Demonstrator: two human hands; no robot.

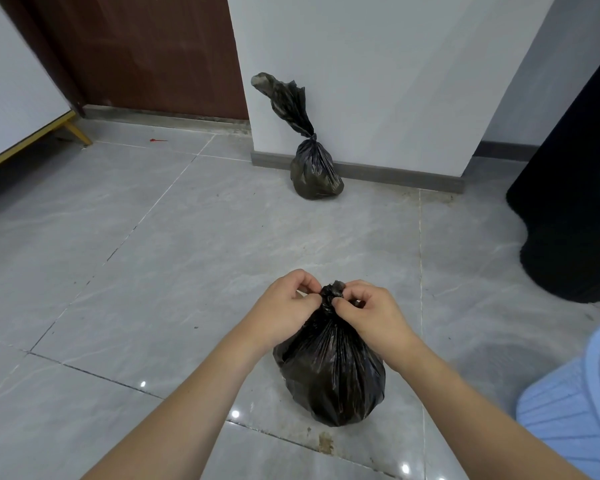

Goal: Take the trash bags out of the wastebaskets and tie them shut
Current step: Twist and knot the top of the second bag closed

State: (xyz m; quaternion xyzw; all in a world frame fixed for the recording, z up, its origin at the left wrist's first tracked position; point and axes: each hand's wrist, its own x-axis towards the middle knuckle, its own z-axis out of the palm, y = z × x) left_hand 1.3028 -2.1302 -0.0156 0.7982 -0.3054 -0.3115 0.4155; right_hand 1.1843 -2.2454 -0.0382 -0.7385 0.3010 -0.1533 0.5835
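Left hand [286,306] and right hand [371,311] pinched on neck of black bag [333,372], lower centre. Pull ends apart evenly, cinch knot tight, low against bulge.

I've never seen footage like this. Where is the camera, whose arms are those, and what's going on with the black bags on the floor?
There is no machine here: a person wears the camera on the head, so you look down along their own bare arms. The left hand and right hand pinch the gathered neck of the near trash bag, which sits on the tiled floor. A second trash bag, already knotted, stands by the white wall. The blue wastebasket is at the right edge.
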